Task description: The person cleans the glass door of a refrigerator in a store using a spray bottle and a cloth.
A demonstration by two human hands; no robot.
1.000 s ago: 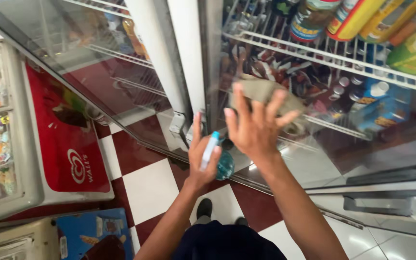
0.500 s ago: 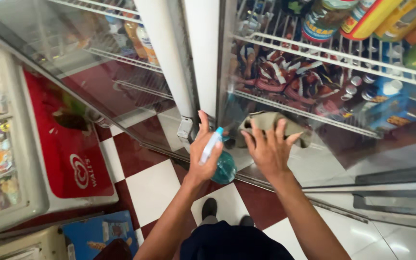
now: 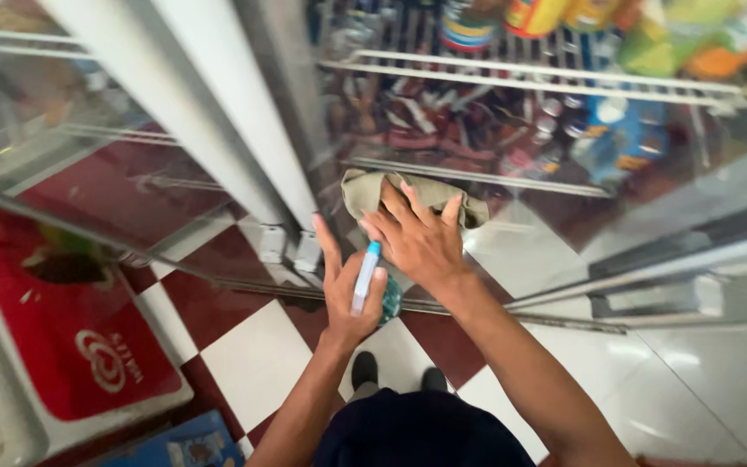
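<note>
A khaki cloth (image 3: 417, 195) is pressed flat against the lower glass door (image 3: 667, 216) of the drinks fridge by the right hand (image 3: 421, 242), fingers spread. A small spray bottle (image 3: 369, 281) is held in the left hand (image 3: 347, 290), grip closed round it, just beside.

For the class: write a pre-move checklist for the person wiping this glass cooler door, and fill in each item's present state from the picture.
1. Cloth flat against the glass door under the right hand: ok.
2. Right hand spread over the cloth's lower edge, fingers on it: ok.
3. Spray bottle secure in the left hand's grip: ok.
4. Nozzle aimed at the glass: cannot tell; the bottle's head is too small to read.
5. Feet planted on the checkered floor, close to the door: ok.
6. Glass ahead of the cloth free of smears: cannot tell; reflections cover it.
</note>
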